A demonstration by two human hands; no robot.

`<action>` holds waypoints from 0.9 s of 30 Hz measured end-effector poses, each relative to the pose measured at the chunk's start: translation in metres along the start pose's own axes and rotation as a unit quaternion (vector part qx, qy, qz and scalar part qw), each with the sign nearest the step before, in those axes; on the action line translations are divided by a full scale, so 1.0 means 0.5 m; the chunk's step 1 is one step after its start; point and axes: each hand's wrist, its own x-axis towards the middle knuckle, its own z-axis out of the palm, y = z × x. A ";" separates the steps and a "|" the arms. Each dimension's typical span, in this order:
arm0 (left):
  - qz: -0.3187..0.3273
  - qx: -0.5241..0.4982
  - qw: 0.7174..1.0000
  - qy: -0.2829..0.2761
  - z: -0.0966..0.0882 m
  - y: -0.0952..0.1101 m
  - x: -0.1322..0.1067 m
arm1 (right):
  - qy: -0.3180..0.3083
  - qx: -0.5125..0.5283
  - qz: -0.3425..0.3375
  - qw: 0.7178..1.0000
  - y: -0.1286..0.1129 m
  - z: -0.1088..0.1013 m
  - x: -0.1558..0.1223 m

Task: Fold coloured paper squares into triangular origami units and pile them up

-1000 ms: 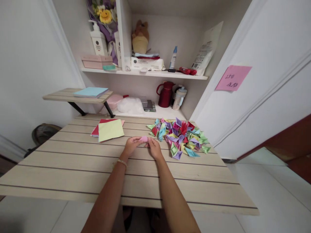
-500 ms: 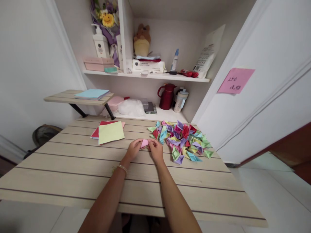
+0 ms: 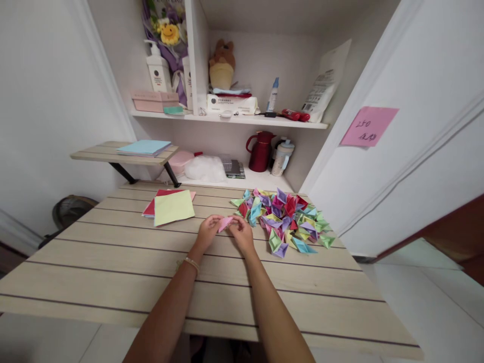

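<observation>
Both my hands meet over the middle of the wooden table (image 3: 113,262), pinching a small folded pink paper piece (image 3: 225,223) between them. My left hand (image 3: 207,232) grips its left end with curled fingers; a thin bracelet sits on that wrist. My right hand (image 3: 242,234) grips its right end. Just right of my hands lies a heap of folded paper pieces (image 3: 283,219) in red, purple, green, blue and yellow. To the left lies a small stack of flat sheets (image 3: 170,206), a yellow-green one on top of red and pink.
A small raised shelf (image 3: 113,154) with blue sheets stands at the back left. Behind the table a wall niche holds a red jug (image 3: 260,151), a cup, bottles, boxes and a plush toy. A pink note (image 3: 368,127) sticks on the white door at right.
The pink piece has been turned and pinched into a flatter pointed shape between my fingers. My hands stay in the same spot; the camera tilted slightly.
</observation>
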 end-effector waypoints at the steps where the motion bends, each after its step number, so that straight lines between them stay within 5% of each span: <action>1: 0.002 0.002 1.000 0.003 0.001 0.000 0.000 | 0.000 -0.008 0.002 1.000 0.001 0.000 0.000; 21: -0.008 -0.012 0.996 -0.089 -0.002 0.009 -0.009 | 0.030 -0.092 -0.032 0.995 0.009 0.007 -0.004; 27: 0.020 -0.003 0.999 -0.030 0.004 0.008 -0.004 | 0.011 -0.107 -0.054 0.993 0.004 0.014 -0.009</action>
